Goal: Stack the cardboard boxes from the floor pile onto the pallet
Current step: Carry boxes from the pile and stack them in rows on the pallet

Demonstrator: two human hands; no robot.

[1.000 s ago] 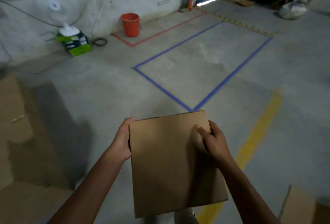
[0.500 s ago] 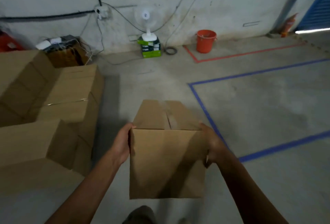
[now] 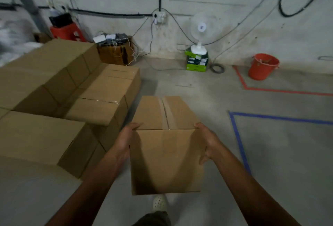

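Observation:
A brown cardboard box (image 3: 165, 155) with a taped top seam hangs in front of me above the concrete floor. My left hand (image 3: 126, 140) grips its left side near the top edge, thumb over the rim. My right hand (image 3: 208, 143) grips the right side, fingers curled round the edge. To my left stand several stacked cardboard boxes (image 3: 54, 99) in stepped rows. No pallet shows beneath them.
An orange bucket (image 3: 263, 66) sits at the right by the wall inside red floor tape. A white fan (image 3: 199, 32) stands on green boxes (image 3: 196, 60). Blue floor tape (image 3: 239, 141) runs at the right. Cables hang on the wall. My shoe (image 3: 159, 203) shows below.
My view has swung left, from the blue-taped floor area toward the wall and the stacked boxes. The carried box tilted so its taped top now shows. Both hands kept their hold.

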